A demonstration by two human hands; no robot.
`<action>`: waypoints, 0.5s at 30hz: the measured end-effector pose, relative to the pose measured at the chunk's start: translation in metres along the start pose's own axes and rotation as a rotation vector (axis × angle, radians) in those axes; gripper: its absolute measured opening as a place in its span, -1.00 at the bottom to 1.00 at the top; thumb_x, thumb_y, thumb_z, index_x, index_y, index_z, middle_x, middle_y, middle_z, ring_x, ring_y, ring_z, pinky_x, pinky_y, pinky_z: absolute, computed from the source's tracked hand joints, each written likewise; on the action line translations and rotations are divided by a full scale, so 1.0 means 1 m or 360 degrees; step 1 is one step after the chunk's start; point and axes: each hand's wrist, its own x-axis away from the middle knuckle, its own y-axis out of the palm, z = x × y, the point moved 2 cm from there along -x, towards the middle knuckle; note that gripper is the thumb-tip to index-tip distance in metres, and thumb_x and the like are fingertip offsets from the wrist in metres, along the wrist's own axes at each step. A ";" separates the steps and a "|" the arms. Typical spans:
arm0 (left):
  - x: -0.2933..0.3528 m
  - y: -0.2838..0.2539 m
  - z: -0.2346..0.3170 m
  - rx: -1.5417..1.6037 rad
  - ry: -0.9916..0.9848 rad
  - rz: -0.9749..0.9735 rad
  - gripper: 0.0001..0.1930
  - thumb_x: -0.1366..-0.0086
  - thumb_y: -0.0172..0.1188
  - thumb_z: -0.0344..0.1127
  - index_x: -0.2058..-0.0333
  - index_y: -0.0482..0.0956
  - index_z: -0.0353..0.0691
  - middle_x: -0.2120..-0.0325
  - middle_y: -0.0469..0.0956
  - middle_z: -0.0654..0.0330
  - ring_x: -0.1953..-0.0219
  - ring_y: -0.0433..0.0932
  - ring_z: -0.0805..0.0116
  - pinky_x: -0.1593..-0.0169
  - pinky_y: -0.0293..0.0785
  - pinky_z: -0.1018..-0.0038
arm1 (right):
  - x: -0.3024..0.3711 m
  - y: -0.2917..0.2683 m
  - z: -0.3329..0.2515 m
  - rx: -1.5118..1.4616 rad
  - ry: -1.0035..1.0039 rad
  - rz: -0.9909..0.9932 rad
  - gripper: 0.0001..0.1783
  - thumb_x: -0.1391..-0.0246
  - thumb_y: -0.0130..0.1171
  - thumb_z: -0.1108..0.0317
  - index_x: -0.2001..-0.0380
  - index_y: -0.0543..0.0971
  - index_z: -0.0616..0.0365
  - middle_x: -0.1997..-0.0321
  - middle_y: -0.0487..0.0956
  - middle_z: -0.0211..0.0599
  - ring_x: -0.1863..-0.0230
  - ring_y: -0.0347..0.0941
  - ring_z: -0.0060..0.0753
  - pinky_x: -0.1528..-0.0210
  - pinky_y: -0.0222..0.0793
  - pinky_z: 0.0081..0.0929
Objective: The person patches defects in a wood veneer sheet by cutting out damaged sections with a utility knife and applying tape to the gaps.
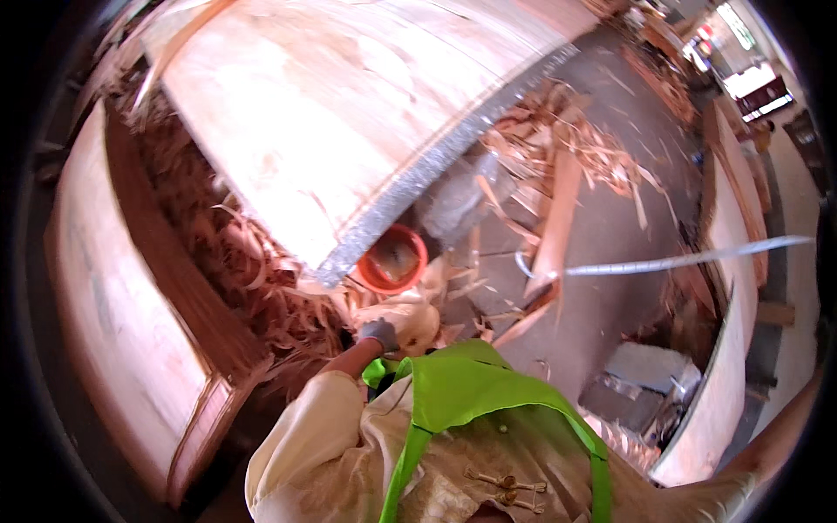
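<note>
My left hand (380,334), in a grey glove, is low in the middle of the head view. It rests against a pale, rounded piece (408,322) whose kind I cannot make out. Its fingers are small and blurred, so their grip does not show. Just beyond stands a round orange-red tub (391,259) with something brownish inside. My right forearm reaches out to the lower right, and the right hand lies outside the picture.
A large pale wooden panel (340,105) with a silvery-grey edge stands ahead. Curved wooden slabs flank me at left (113,288) and right (732,349). Reddish wood shavings (253,270) lie heaped about. A long whitish strip (671,263) stretches rightward, above a grey block (649,366).
</note>
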 end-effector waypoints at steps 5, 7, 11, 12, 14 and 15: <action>0.096 -0.128 0.001 0.0217 0.0696 0.0365 -0.50 0.03 0.22 0.06 0.23 0.57 -0.23 0.31 0.57 -0.06 0.22 0.57 0.10 0.23 0.49 0.25 | 0.055 0.140 0.006 -0.0095 0.0285 -0.0856 -0.87 -0.10 0.09 0.38 0.47 0.55 0.16 0.60 0.51 -0.44 0.63 0.34 -0.68 0.59 0.18 -0.65; 0.164 -0.207 0.024 0.1076 0.1222 0.0780 -0.42 -0.07 0.29 -0.12 -0.01 0.41 -0.33 0.19 0.51 -0.09 0.13 0.53 0.10 0.13 0.46 0.30 | 0.083 0.195 -0.009 -0.0203 0.0513 -0.1217 -0.88 -0.11 0.10 0.39 0.46 0.56 0.18 0.59 0.52 -0.44 0.63 0.34 -0.71 0.63 0.18 -0.71; 0.234 -0.258 0.036 0.2438 0.1411 0.0110 -0.63 -0.24 0.17 -0.26 0.02 0.47 -0.31 0.39 0.50 0.27 0.42 0.38 0.66 0.33 0.38 0.67 | 0.143 0.285 -0.019 -0.0746 0.0871 -0.1640 -0.86 -0.09 0.18 0.38 0.33 0.62 0.21 0.65 0.50 -0.49 0.63 0.37 -0.72 0.63 0.19 -0.72; 0.244 -0.260 0.028 0.2556 0.1365 0.0216 -0.67 -0.26 0.15 -0.27 0.05 0.50 -0.31 0.44 0.50 0.30 0.46 0.37 0.69 0.37 0.35 0.71 | 0.152 0.299 -0.024 -0.0733 0.0888 -0.1673 -0.87 -0.08 0.17 0.39 0.34 0.62 0.22 0.63 0.50 -0.48 0.62 0.37 -0.72 0.62 0.21 -0.71; 0.255 -0.253 0.006 0.2722 0.1079 0.0388 -0.79 -0.29 0.09 -0.34 0.16 0.57 -0.29 0.60 0.46 0.40 0.57 0.37 0.68 0.46 0.32 0.72 | 0.170 0.325 -0.036 -0.0701 0.0937 -0.1730 -0.88 -0.08 0.17 0.43 0.36 0.61 0.24 0.60 0.51 -0.48 0.60 0.37 -0.71 0.59 0.25 -0.69; 0.261 -0.247 -0.009 0.2743 0.1016 0.0471 -0.79 -0.29 0.09 -0.33 0.18 0.57 -0.29 0.60 0.47 0.39 0.57 0.37 0.67 0.46 0.32 0.71 | 0.182 0.340 -0.037 -0.0821 0.0878 -0.1706 -0.88 -0.08 0.17 0.43 0.36 0.61 0.25 0.59 0.52 -0.47 0.60 0.36 -0.72 0.59 0.24 -0.69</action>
